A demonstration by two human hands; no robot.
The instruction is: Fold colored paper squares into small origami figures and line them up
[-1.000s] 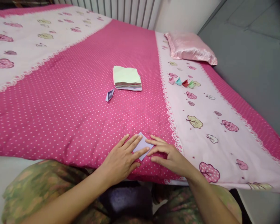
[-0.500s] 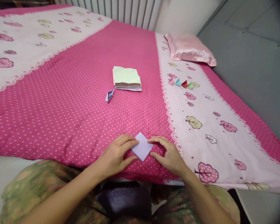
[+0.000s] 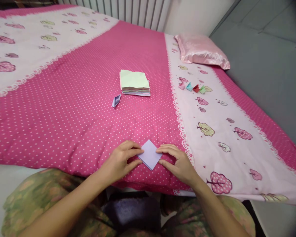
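Note:
A small lilac square of folded paper (image 3: 150, 155) lies on the pink dotted bedspread near its front edge, one corner pointing away from me. Its lower left edge shows more than one layer. My left hand (image 3: 124, 161) has its fingertips and thumb on either side of the left corner, holding it. At the right corner, my right hand (image 3: 176, 162) holds the paper the same way, with curled fingers above and the thumb below. Farther out sits a lilac paper boat (image 3: 116, 100), close to a stack of coloured paper sheets (image 3: 134, 80) topped by a pale green one.
On the white printed strip at right stand several small paper boats (image 3: 192, 87) in pink, blue, red and green. A pink satin pillow (image 3: 202, 51) rests behind them. The grey padded panel (image 3: 266, 65) borders the bed on the right, and a slatted headboard (image 3: 135, 13) stands at the back.
My left hand has shifted slightly left, its fingertips now nearer the paper's left corner and its thumb drawn in closer. The right hand and the paper have hardly moved.

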